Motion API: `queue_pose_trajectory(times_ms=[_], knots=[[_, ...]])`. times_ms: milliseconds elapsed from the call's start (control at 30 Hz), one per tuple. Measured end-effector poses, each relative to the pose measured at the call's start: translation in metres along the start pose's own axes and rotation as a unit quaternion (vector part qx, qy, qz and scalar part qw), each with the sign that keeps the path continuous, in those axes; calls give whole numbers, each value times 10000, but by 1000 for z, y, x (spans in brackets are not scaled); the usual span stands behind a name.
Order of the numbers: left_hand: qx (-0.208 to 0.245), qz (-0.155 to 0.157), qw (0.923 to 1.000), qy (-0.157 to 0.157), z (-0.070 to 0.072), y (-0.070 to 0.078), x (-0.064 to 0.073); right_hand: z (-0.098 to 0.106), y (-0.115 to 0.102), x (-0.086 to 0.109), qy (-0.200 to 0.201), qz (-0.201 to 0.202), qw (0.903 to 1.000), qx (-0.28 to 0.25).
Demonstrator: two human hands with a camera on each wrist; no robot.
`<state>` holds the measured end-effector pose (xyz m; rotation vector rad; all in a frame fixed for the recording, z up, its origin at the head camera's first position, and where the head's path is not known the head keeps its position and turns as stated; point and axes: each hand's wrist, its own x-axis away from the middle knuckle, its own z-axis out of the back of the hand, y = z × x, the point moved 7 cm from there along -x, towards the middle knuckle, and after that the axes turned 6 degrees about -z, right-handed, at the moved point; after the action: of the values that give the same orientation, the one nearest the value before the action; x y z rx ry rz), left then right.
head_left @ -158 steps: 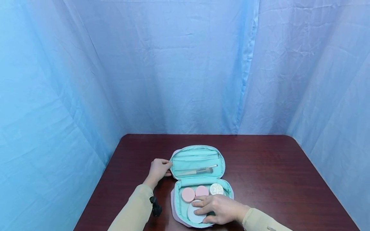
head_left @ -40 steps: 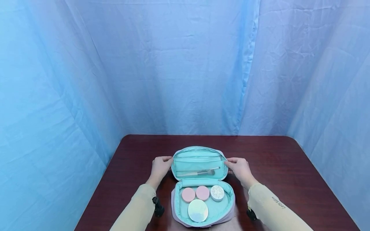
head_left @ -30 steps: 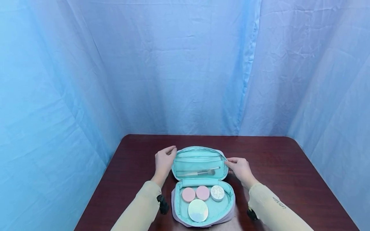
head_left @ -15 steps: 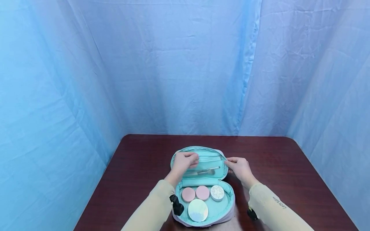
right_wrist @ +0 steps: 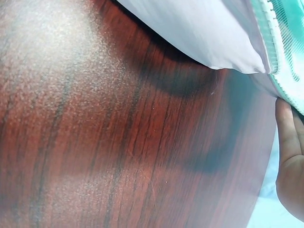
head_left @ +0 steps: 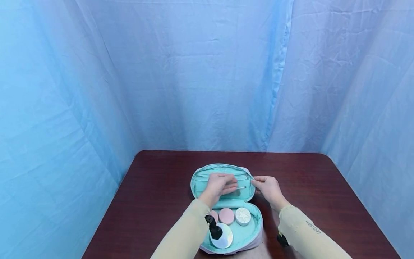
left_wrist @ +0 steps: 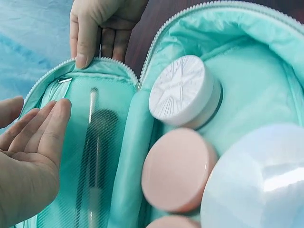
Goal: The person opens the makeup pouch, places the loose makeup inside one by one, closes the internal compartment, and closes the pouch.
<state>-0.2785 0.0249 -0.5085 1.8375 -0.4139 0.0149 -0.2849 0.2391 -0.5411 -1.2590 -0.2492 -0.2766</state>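
A mint-lined makeup bag lies unzipped, its lid folded back on the table. My right hand pinches the lid's right rim between thumb and fingers. Over the lid hovers my left hand, fingers loosely extended and nothing held. In the left wrist view these fingers are near a small zipper pull by the mesh pocket; contact is unclear. Makeup brushes sit behind the mesh. The bag's base holds a star-patterned jar, pink round containers and a shiny round compact, partly hidden by my left wrist camera.
The bag stands near the front of a dark red wooden table. Pale blue curtains hang behind it and along both sides. A black wrist camera on my left arm overhangs the base.
My right hand went from the round compact to the lid's right rim and stays there. My left hand released the left rim and moved right across the lid.
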Motion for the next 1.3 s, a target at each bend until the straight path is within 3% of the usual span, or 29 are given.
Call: queue_pose_trajectory(times_ms=[367,767,1067,1300], knots=[[887,321,9955,31,-25,-13,-5,-2,-5,5,-81,109,9999,1],[1362,452,9896,52,-41,-22,-14,-3,-5,4,-62,24,9997,-228],[1334,542,9895,137,-46,-22,-18,-1,-5,1,-90,37,9997,-204],[975,439,9941,168,-50,-19,-16,1,-5,1,-133,86,9996,-240]])
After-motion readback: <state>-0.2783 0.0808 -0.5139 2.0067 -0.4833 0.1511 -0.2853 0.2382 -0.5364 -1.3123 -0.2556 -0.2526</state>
